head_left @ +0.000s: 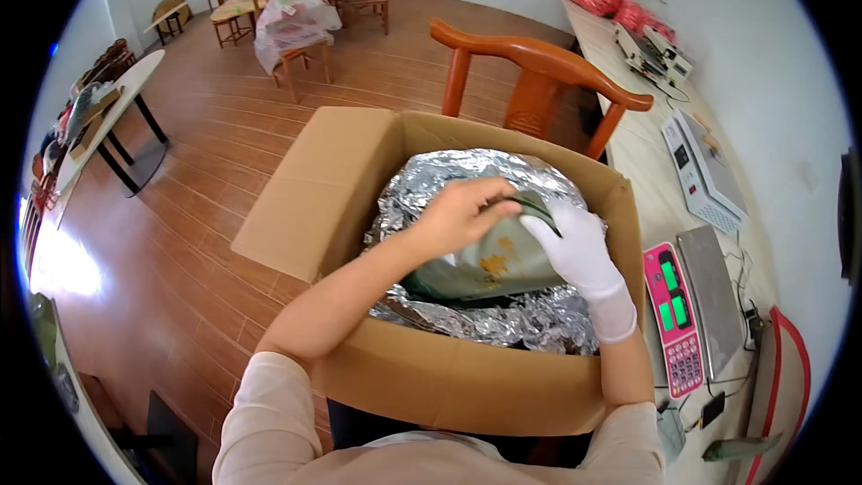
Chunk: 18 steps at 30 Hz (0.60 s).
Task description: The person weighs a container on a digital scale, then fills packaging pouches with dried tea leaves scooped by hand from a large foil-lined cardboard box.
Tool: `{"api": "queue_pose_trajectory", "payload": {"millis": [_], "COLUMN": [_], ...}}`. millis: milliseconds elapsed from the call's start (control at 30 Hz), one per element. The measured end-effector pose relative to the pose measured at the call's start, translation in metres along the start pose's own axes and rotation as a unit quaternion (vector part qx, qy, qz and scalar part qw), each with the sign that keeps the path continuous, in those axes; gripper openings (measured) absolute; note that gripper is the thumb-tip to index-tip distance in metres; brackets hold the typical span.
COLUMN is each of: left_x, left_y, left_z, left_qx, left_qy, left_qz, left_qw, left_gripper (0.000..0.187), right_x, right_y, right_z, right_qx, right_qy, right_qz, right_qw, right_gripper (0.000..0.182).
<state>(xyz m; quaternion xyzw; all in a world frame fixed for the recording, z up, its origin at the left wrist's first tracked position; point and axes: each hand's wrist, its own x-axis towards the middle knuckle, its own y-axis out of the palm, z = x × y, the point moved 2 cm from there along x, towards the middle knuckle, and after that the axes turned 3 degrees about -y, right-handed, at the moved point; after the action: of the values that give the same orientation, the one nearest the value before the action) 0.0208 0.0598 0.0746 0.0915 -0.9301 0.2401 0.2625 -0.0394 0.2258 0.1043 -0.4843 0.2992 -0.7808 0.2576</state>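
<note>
We look down into an open cardboard box (449, 377) lined with crinkled silver foil (467, 171). Inside it sits a grey-green pouch (489, 269) with an orange-brown patch on its face; whatever is printed there is too blurred for us to read. Our bare left hand (462, 211) curls over the pouch's upper edge, fingers closed on it. Our right hand (575, 247), in a white glove, grips the same edge just beside the left, so both hands are clamped on the pouch close together at its top.

To the right of the box a long counter (642, 171) carries a pink scale (673, 319) with two green displays whose digits we cannot make out, and a white scale (705, 171) farther along. A wooden chair (530, 72) stands behind the box. We see no legible brand or writing anywhere.
</note>
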Motion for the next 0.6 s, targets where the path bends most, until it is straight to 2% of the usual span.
{"api": "queue_pose_trajectory", "payload": {"millis": [33, 100, 133, 167, 200, 300, 367, 600], "left_x": [-0.001, -0.005, -0.005, -0.005, -0.006, -0.005, -0.007, -0.005], "left_y": [-0.001, 0.001, 0.002, 0.003, 0.003, 0.004, 0.004, 0.005], "left_z": [-0.003, -0.009, -0.009, -0.01, -0.011, -0.009, -0.009, -0.01], "left_qx": [0.008, 0.001, 0.0, 0.016, 0.031, 0.074, 0.097, 0.131], "left_qy": [0.032, 0.024, 0.023, 0.061, 0.099, 0.086, 0.085, 0.14], "left_qz": [-0.006, 0.004, 0.006, 0.007, 0.007, 0.015, 0.02, 0.013], "left_qw": [0.999, 1.0, 1.0, 0.998, 0.995, 0.993, 0.991, 0.981], "left_gripper": [0.012, 0.012, 0.012, 0.011, 0.01, 0.008, 0.007, 0.007], "right_x": [-0.001, -0.003, -0.004, -0.005, -0.006, -0.008, -0.007, -0.013], "right_y": [-0.003, -0.012, -0.015, -0.016, -0.015, -0.009, -0.006, -0.002], "right_z": [0.003, 0.009, 0.011, 0.012, 0.012, 0.011, 0.009, 0.006], "right_qx": [-0.004, -0.01, -0.046, -0.081, -0.08, -0.087, -0.036, -0.108], "right_qy": [-0.002, 0.0, -0.006, -0.011, -0.009, -0.038, -0.032, -0.053], "right_qz": [0.011, 0.021, 0.063, 0.105, 0.105, 0.087, 0.028, 0.057], "right_qw": [1.0, 1.0, 0.997, 0.991, 0.991, 0.992, 0.998, 0.991], "right_gripper": [0.023, 0.021, 0.02, 0.018, 0.018, 0.02, 0.022, 0.02]}}
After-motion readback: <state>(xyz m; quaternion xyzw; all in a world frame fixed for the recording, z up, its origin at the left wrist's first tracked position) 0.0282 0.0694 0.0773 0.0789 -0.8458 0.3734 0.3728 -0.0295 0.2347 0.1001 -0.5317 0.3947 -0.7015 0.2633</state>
